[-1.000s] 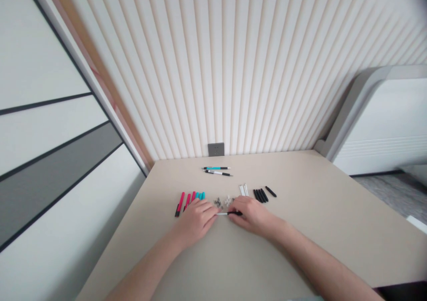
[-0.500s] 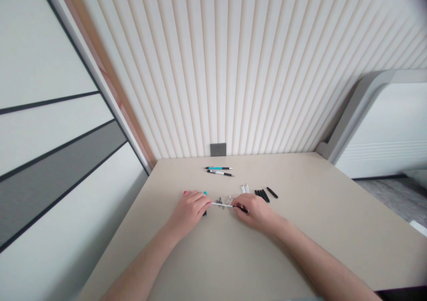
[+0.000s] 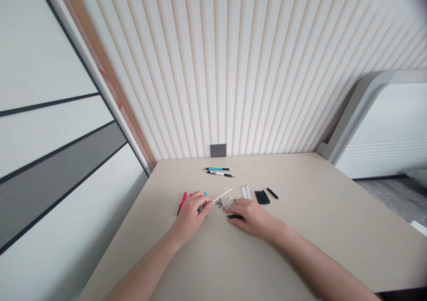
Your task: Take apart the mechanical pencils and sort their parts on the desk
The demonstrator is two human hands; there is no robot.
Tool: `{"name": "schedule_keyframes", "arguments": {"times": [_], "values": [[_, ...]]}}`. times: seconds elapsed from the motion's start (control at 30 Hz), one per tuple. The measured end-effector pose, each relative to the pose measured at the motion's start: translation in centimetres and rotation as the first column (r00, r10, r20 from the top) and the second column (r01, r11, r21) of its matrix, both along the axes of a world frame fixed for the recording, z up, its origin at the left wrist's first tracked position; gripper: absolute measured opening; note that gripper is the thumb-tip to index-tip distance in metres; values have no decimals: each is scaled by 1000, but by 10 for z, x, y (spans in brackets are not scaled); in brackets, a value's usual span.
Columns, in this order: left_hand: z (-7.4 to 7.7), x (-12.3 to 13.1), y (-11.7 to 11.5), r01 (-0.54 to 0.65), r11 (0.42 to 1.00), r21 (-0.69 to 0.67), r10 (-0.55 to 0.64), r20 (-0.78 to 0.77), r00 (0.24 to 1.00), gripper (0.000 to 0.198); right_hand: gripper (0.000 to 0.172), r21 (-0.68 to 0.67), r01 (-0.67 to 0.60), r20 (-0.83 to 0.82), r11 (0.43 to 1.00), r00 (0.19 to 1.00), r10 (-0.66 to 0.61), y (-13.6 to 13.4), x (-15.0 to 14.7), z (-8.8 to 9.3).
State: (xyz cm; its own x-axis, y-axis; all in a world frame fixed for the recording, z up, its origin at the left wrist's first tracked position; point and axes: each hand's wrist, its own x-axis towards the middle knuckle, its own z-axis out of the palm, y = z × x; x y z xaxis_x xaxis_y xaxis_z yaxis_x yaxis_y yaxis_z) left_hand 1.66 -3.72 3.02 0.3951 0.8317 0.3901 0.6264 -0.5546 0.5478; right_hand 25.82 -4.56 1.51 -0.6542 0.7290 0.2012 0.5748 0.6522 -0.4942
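Note:
My left hand (image 3: 195,209) pinches a thin white rod (image 3: 223,195) that points up and to the right. Under and beside that hand lie pink pen barrels (image 3: 183,198) and a teal-tipped piece, partly hidden by the fingers. My right hand (image 3: 248,214) is closed round a short black piece (image 3: 235,217). Between the hands are small grey parts (image 3: 219,204) and small clear-white parts (image 3: 230,201), the latter close to my right fingertips.
Beyond the hands lie a blue-and-black pen (image 3: 218,168) and a white-and-black pen (image 3: 220,174). White rods (image 3: 246,192), several black grips (image 3: 262,197) and one separate black grip (image 3: 272,193) are right of centre on the table (image 3: 316,194). A socket (image 3: 218,150) is on the wall.
The white rod has come away from my right hand and now tilts upward from my left. My right hand has shifted slightly left and down with the black piece, and more of the pink barrels shows.

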Motion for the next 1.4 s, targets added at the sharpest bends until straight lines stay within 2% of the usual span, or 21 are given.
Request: {"name": "schedule_keyframes", "arguments": {"times": [0.17,0.33,0.53,0.6,0.73,0.8,0.97,1.2,1.4], "values": [[-8,17,-12,79,994,-69,-76,49,996,21,23,-37,64,-129,997,989,-69,-1,-2,3],[-14,26,-18,115,993,-42,-113,36,993,20,27,-182,132,-353,974,916,-190,-2,-10,1],[-16,28,-19,116,993,-8,-117,-34,993,12,36,-298,187,-447,936,839,-310,0,-11,1],[-15,28,-19,141,990,10,-140,-93,986,14,38,-308,261,-453,915,805,-382,6,-3,4],[-13,28,-22,238,971,32,-223,-247,943,23,38,-221,527,-301,821,764,-571,22,23,6],[-12,30,-23,275,961,33,-254,-294,922,24,37,-150,583,-179,799,779,-602,28,34,5],[-12,33,-24,309,949,65,-268,-350,898,21,34,-87,569,46,817,822,-568,33,42,-1],[-16,32,-22,327,941,89,-276,-359,892,22,33,-35,575,150,817,812,-565,30,36,-3],[-16,33,-23,323,943,80,-274,-364,890,21,32,-22,566,170,824,814,-555,28,39,0]]}}
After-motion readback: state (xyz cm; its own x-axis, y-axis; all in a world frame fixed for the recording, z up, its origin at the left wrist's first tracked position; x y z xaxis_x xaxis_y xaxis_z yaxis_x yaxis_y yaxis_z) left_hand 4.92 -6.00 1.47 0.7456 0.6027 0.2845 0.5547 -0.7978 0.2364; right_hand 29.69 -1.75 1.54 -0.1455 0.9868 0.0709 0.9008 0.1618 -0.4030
